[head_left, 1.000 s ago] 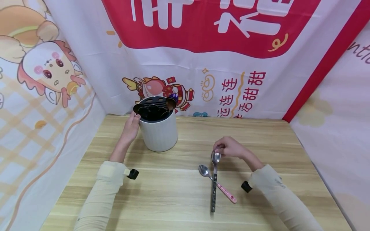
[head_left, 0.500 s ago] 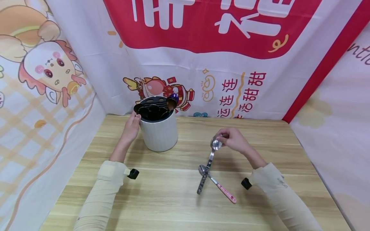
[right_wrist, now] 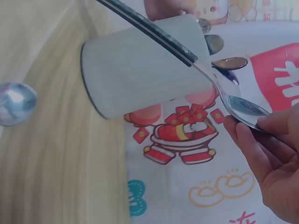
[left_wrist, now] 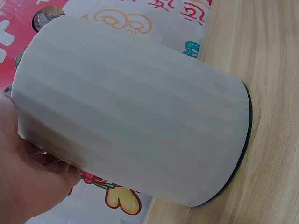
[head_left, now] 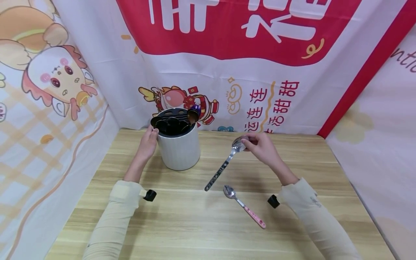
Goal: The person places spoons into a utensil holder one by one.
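Note:
A spoon with a dark patterned handle (head_left: 217, 176) is held above the table by my right hand (head_left: 262, 148), which pinches its metal bowl between thumb and fingers. The handle slants down to the left in the head view. My left hand (head_left: 148, 143) grips the upper left side of a white ribbed utensil holder (head_left: 180, 153); in the left wrist view some of its fingers are hidden behind the holder (left_wrist: 135, 107). Several dark spoons (head_left: 172, 124) and a purple-tipped one (head_left: 195, 109) stand bowl-up in the holder's black top. A pink-handled spoon (head_left: 254, 217) lies on the table.
The light wood table (head_left: 182, 224) meets a printed cloth backdrop (head_left: 208, 66) close behind the holder. More printed cloth hangs at the left (head_left: 61, 151) and right (head_left: 367, 144). Black wrist cameras (head_left: 150, 195) sit by both sleeves.
My right hand has lifted the dark-handled spoon off the pink one and moved it away from me, its handle swinging left. The left hand and the holder have stayed in place.

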{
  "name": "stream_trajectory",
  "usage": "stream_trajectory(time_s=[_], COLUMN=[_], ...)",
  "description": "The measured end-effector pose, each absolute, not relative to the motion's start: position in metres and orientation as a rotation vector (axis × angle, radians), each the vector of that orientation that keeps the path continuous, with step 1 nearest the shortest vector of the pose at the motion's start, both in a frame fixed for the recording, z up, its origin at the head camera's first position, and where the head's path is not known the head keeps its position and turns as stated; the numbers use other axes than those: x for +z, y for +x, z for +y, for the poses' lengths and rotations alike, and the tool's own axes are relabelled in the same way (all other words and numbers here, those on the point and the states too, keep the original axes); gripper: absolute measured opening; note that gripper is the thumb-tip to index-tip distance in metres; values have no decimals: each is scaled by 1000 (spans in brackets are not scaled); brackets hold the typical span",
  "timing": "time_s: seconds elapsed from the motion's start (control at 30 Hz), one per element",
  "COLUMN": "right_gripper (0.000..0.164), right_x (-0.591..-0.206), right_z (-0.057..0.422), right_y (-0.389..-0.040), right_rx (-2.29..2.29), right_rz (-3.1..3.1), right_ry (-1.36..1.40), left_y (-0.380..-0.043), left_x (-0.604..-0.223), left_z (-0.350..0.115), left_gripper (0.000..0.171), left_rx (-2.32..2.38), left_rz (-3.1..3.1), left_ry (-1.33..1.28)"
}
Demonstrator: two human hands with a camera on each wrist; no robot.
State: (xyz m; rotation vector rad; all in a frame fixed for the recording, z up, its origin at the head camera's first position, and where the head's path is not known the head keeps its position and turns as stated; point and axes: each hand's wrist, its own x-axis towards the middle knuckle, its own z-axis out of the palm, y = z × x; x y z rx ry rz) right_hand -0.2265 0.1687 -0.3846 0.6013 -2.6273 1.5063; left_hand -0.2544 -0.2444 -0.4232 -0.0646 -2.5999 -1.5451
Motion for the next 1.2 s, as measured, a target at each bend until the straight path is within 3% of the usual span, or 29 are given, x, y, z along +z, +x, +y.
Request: stream_trajectory(time_s=[1.2], right_gripper=[17], right_x=[-304], right_z=[116], right_y=[-238], right_rx=[1390], right_rz=[-2086], right_ry=[657], left_y=[-255], left_x=[-424], left_z=[-245], left_gripper=[58], left_rx=[-1561], left_rz=[-2580], left_ry=[-57])
